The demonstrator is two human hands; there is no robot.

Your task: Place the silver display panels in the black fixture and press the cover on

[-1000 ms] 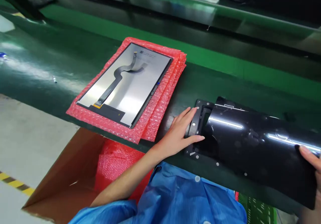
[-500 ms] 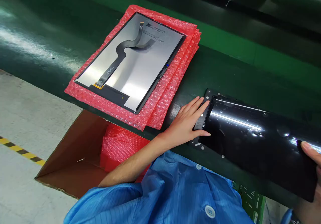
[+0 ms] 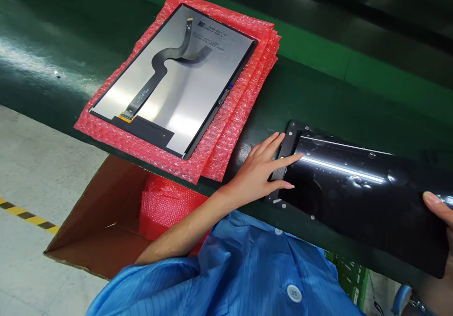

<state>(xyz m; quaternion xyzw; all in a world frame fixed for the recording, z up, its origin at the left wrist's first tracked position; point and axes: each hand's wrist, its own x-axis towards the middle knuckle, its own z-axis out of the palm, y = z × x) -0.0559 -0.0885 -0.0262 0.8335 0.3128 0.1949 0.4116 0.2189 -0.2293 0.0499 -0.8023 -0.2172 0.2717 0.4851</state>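
Observation:
A glossy black screen panel [image 3: 339, 193] with bubble-like marks and light reflections lies at the right. Under its left end shows a dark frame [image 3: 290, 139] with small silver discs along its edges. My left hand [image 3: 256, 172] rests with fingers spread on that left end, index fingertip on the glossy surface. At the right edge of the view, my right hand [image 3: 440, 210] grips the panel's right end, thumb on top; its other fingers are mostly hidden. A display module [image 3: 198, 99], its silver back and dark ribbon cable upward, lies on pink bubble-wrap bags [image 3: 226, 158].
The green bench [image 3: 311, 94] runs across the view. Below its front edge stands an open cardboard box [image 3: 92, 212] with pink bubble wrap [image 3: 170, 207] inside. A green crate [image 3: 348, 271] sits under the bench. Yellow-black tape [image 3: 30, 217] marks the floor.
My left index finger has stretched rightward onto the glossy panel, away from the other fingers. My right hand keeps its grip on the panel's end. The whole view has shifted slightly.

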